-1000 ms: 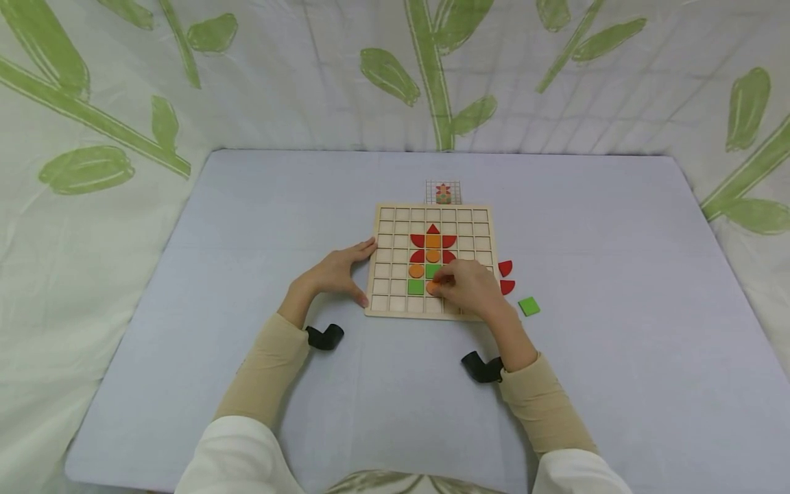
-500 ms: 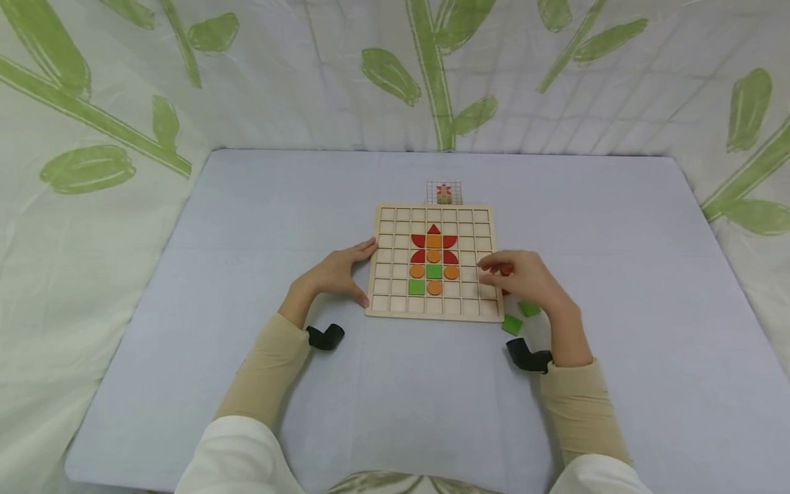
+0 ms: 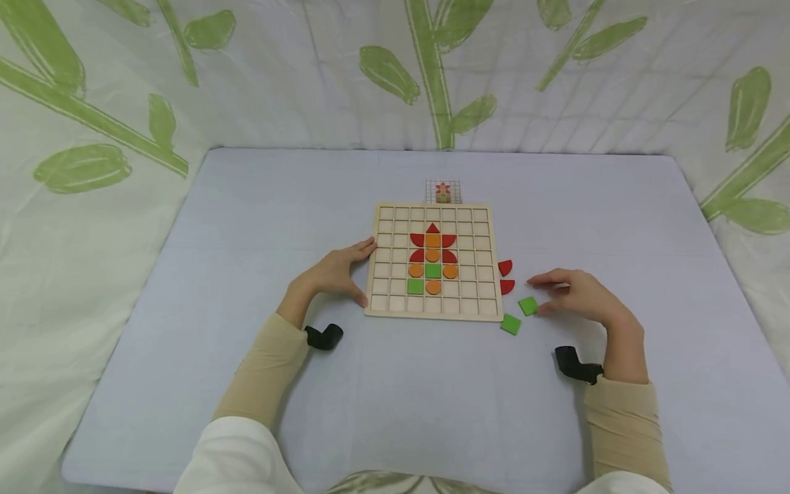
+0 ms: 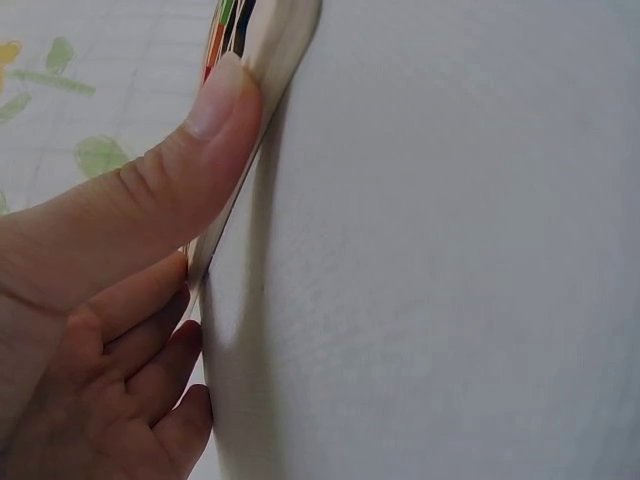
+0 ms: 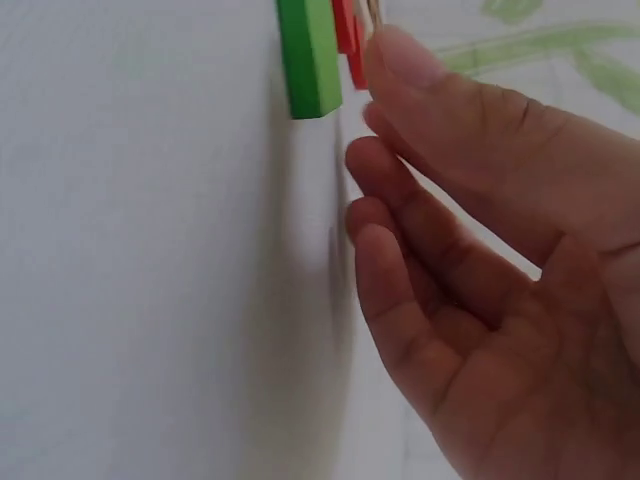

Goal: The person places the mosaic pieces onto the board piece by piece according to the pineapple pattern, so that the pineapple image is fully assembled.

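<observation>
A wooden grid board (image 3: 432, 317) lies on the table, bearing red, orange and green pieces: a red triangle (image 3: 433, 228) at the top, an orange square (image 3: 433, 240), orange discs (image 3: 450, 272), green squares (image 3: 415, 287) and red quarter circles (image 3: 449, 256). My left hand (image 3: 333, 276) rests against the board's left edge, thumb near the front corner; the left wrist view shows the thumb on the frame (image 4: 290, 50). My right hand (image 3: 580, 295) is beside a loose green tile (image 3: 528, 306), fingers apart, thumb tip right at it. In the right wrist view the tile (image 5: 312, 60) stands just past the thumb.
A second green tile (image 3: 510, 324) lies at the board's front right corner. Two red quarter circles (image 3: 507, 287) sit along its right edge. Behind the board is a small card (image 3: 443, 191) printed with a gridded figure. A patterned cloth (image 3: 296, 75) hangs beyond the table (image 3: 296, 199).
My right hand has let go of an orange disc on the board and moved right, off the board, to the loose green tile. My left hand has stayed at the board's edge.
</observation>
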Motion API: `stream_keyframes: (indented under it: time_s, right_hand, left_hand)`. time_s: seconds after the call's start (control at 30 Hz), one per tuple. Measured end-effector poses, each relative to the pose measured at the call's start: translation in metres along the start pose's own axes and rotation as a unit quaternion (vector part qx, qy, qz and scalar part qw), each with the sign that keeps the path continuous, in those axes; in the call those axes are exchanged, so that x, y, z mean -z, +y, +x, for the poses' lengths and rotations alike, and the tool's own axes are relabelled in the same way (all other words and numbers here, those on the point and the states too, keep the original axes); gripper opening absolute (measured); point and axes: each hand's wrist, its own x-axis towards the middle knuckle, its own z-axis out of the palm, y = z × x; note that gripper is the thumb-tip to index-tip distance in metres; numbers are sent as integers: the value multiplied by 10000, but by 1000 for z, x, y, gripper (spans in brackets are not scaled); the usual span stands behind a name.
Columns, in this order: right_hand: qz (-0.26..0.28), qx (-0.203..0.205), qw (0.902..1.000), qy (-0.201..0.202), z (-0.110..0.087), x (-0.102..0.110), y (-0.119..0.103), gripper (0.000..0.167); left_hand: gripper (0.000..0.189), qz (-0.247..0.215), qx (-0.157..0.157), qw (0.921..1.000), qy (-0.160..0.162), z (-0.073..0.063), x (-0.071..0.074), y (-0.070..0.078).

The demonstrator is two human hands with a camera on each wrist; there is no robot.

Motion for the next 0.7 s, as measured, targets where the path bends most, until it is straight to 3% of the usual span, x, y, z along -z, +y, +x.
stream_keyframes:
  time_s: [0.1, 0.27, 0.57, 0.7]
  right_hand:
    - [30, 215, 9997, -101, -1, -3, 5, 52]
    - [-227, 585, 9980, 113, -1, -9, 7, 39]
    - [-379, 448, 9980, 237, 2, -15, -1, 29]
    - [-544, 522, 9956, 559, 4, -16, -4, 27]
  left_hand:
    - [113, -7, 10, 10000, -2, -1, 0, 0]
    - [113, -22, 2, 10000, -7, -1, 0, 0]
    - [113, -35, 1, 10000, -11, 0, -1, -1]
    - [113, -44, 2, 10000, -13, 0, -1, 0]
